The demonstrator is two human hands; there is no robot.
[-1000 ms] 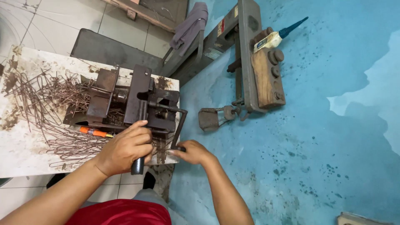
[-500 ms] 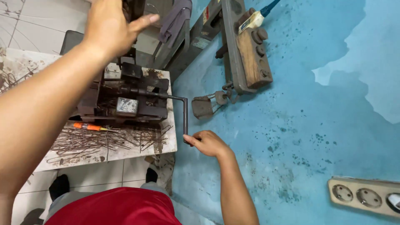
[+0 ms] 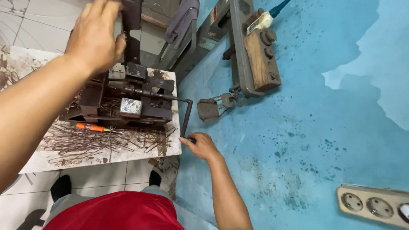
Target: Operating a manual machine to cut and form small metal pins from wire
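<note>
I see a dark, rusty steel bending machine (image 3: 128, 100) sitting on a stained white slab (image 3: 106, 155), blocky in shape with a dull square metal face at its front. From its right side a thin black crank rod (image 3: 181, 108) runs out and turns down at a right angle. My right hand (image 3: 203, 146) sits at the rod's lower end, fingers curled around the tip just off the slab's right edge. My left hand (image 3: 96, 34) is raised above the machine, fingers wrapped round a dark upright lever (image 3: 131, 30) that rises from the machine's back; the grip looks firm, though the palm side is turned away from me.

On the slab in front of the machine lies a loose tangle of thin, brownish bent wires (image 3: 98, 142), with an orange-handled screwdriver (image 3: 91, 127) lying flat among them, just beside the machine's base.

To the right stands a blue-painted wall (image 3: 306, 127), mottled and speckled with dark marks, and a paler patch at its upper right. Against it leans a grey metal frame with a worn wooden block (image 3: 260, 59) carrying round knobs, and a small rusty plate (image 3: 208, 110) hanging from it. A beige socket strip (image 3: 372, 205) with round outlets sits low on the right. White floor tiles (image 3: 98, 174) show below the slab.
</note>
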